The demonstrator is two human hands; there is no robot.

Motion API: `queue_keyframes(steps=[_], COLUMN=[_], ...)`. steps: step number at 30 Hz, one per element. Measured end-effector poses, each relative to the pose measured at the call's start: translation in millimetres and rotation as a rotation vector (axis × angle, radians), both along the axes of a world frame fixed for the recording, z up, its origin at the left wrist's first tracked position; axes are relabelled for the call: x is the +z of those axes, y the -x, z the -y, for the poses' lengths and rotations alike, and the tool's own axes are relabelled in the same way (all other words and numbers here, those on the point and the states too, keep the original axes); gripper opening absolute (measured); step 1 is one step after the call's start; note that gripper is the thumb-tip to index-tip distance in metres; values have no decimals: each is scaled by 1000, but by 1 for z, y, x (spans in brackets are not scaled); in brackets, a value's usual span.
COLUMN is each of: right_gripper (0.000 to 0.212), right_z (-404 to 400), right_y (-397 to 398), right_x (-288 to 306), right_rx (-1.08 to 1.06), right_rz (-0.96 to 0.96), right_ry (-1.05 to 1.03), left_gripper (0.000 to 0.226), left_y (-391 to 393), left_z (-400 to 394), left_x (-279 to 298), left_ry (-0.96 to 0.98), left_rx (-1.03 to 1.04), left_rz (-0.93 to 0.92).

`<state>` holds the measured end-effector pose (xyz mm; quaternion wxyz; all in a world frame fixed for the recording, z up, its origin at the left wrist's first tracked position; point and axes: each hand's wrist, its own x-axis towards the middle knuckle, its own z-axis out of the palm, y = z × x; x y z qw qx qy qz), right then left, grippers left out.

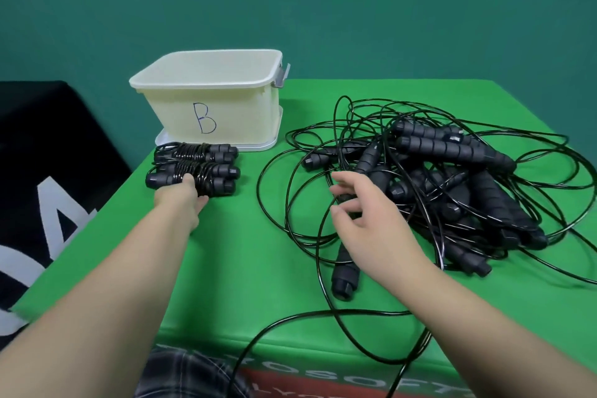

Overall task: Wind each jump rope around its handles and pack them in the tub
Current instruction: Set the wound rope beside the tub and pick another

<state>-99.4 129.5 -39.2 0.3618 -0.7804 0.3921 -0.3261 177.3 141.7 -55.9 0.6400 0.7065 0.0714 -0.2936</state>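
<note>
- Plaid cloth [181, 371] shows at the bottom edge, below the green tabletop [245, 262].
- One loose black cord [323, 313] loops over the tabletop's near edge.
- Left hand [185, 195] lies at the near wound rope bundle [193, 176], fingers touching its wrapped middle; how firmly they curl round it cannot be told.
- A second wound bundle [195, 152] lies just behind the first, touching it, in front of the tub.
- Right hand [365, 213] hovers with relaxed, spread fingers over the tangled pile of jump ropes [452, 178], gripping nothing.
- Cream tub [210, 100], marked "B", stands on its white lid [258, 146] at the far left of the tabletop.
- Black fabric [38, 171] with pale lettering lies left of the tabletop.
</note>
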Motion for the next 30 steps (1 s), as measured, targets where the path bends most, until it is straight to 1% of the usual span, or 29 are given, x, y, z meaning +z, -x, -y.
queue_keyframes(steps=[2, 5, 7, 8, 11, 13, 15, 18, 21, 22, 24, 25, 28, 30], right_gripper=[42, 40, 38, 37, 35, 35, 34, 34, 32, 33, 39, 47, 79, 92], right_z=[4, 8, 9, 10, 15, 22, 34, 62, 100, 112, 134, 144, 170, 184], right_y=[4, 9, 13, 16, 27, 37, 48, 64, 77, 81, 87, 90, 93, 90], right_x=[2, 1, 1, 0, -2, -4, -3, 3, 6, 6, 6, 6, 8, 13], right_rx=[-14, -38, -62, -78, -122, -154, -196, -262, -335, -350, -356, -332, -217, -152], right_rz=[19, 59, 90, 101, 118, 113, 86, 3, -149, -208, -318, -368, -552, -640], right_ry=[1, 2, 14, 26, 90, 155, 217, 337, 489, 497, 421, 389, 353, 332], left_gripper=[27, 38, 38, 36, 54, 57, 57, 53, 50, 50, 50, 49, 47, 46], left_y=[12, 32, 50, 63, 108, 123, 129, 131, 131, 131, 133, 133, 135, 136], left_z=[0, 1, 2, 2, 1, 1, -1, -4, -3, -1, 1, 2, 4, 3], left_x=[-9, -26, -33, -35, -38, -45, -49, -51, -51, -50, -50, -50, -51, -52], left_ry=[-18, -10, 0, 0, -7, -29, -76, -106, -160, -170, -193, -203, -225, -229], left_rx=[-39, -78, -102, -147, -347, -448, -526, -581, -634, -648, -671, -680, -710, -722], left_rz=[39, 152, 243, 296, 446, 564, 691, 821, 926, 951, 990, 1015, 1068, 1085])
